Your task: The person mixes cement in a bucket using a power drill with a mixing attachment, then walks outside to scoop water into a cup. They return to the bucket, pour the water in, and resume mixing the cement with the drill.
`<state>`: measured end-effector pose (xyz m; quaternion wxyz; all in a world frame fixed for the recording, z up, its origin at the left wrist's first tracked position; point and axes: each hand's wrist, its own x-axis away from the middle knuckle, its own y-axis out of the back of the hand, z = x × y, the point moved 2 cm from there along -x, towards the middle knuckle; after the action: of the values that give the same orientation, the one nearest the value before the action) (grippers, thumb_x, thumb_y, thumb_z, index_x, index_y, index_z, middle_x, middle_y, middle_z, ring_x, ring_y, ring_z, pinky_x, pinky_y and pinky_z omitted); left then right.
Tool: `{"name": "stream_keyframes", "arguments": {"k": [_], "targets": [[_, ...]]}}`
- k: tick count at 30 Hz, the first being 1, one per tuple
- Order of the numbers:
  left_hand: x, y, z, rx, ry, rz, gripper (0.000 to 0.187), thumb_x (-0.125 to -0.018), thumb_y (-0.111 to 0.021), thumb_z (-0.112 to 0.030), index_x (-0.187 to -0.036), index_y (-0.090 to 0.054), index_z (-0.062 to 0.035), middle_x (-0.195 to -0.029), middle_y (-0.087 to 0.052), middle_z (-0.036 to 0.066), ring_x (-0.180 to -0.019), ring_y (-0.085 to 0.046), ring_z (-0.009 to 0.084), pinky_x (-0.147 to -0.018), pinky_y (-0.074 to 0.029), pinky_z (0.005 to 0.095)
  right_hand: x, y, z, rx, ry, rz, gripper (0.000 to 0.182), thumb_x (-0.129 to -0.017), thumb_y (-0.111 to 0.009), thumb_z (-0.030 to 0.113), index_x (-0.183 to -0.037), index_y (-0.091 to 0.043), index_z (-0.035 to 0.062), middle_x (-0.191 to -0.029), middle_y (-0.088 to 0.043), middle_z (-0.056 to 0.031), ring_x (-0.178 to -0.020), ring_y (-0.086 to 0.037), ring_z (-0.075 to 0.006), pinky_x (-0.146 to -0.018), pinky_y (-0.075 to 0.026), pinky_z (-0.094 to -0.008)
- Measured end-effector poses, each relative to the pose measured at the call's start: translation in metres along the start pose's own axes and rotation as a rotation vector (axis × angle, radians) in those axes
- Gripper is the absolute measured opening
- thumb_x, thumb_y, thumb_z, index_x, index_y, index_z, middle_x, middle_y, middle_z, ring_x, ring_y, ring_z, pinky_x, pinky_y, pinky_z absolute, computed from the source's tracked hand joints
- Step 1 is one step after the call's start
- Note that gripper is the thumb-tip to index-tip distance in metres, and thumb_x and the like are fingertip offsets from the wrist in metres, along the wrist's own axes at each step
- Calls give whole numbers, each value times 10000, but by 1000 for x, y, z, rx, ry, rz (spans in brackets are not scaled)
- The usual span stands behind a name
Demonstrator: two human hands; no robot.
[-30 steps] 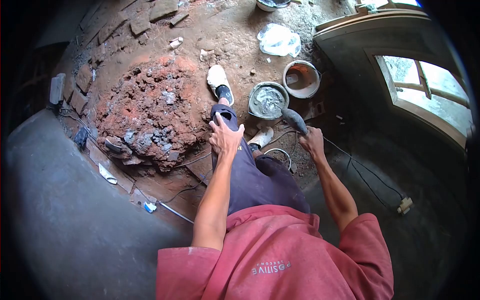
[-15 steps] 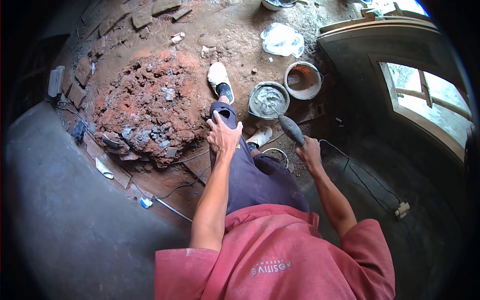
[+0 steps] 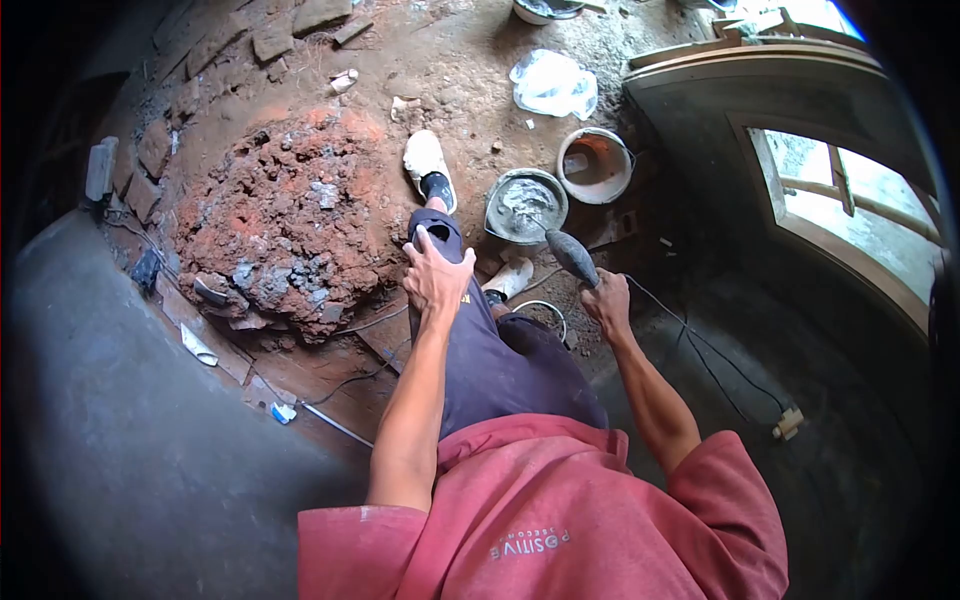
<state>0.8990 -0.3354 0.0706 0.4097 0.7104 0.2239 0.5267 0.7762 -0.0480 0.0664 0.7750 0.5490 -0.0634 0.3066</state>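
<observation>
while the right hand (image 3: 606,300) closes round the dark, elongated tool (image 3: 572,258), the tool's thin end reaches over the near right rim of the round bucket (image 3: 489,208) and into the grey mix (image 3: 523,203). left hand (image 3: 436,280) is wide, fingers and thumb spread over the left trouser leg (image 3: 490,350). bucket sits on the ground, beyond the right shoe (image 3: 513,278).

progress, as judged: mix is wet and swirled, pale streaks across its surface, so some stirring seems done and the work looks under way, not finished. evenness and depth cannot be told from here, nor how much stirring is left.

around it: second bucket (image 3: 608,178) just beside the first, on its far right side; clear plastic bag (image 3: 553,84) farther out; reddish rubble mound (image 3: 285,210) to the left. a cord (image 3: 683,322) runs near the right hand; whether it joins the tool, cannot tell.
</observation>
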Motion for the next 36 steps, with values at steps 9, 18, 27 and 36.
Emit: {"name": "stream_keyframes", "arguments": {"k": [9, 18, 27, 36], "targets": [[-5, 10, -3, 10, 15, 20, 954, -729, -724, -538, -1492, -336, -115, -1334, -483, 240, -1017, -643, 409, -880, -475, 514, 15, 46, 14, -47, -3, -51, 192, -662, -616, 138, -776, -679, -3, -667, -608, -260, -657, -637, -428, -625, -507, -468], [-4, -7, 10, 37, 5, -118, 969, -686, -749, -531, -1473, -353, -128, -1272, -497, 209, -982, -634, 427, -850, -468, 542, -49, -42, 11, 76, -152, 42, 209, -646, -658, 123, -830, -678, 26, -812, -669, -263, -811, -662, -452, -775, -548, -530], [-10, -7, 8, 65, -25, -103, 984, -687, -750, -517, -1492, -327, -141, -1297, -473, 226, -997, -631, 438, -870, -463, 551, -30, -12, 6, -61, -52, -54, 221, -630, -660, 153, -808, -675, 22, -743, -637, -246, -748, -644, -434, -680, -525, -490], [-6, 14, -1, 34, -33, -45, 955, -724, -735, -532, -1482, -341, -104, -1302, -502, 255, -995, -651, 432, -879, -490, 519, 35, 27, 0, -40, -50, -24, 200, -626, -667, 155, -755, -641, 5, -696, -616, -238, -667, -648, -394, -661, -514, -483]]}}
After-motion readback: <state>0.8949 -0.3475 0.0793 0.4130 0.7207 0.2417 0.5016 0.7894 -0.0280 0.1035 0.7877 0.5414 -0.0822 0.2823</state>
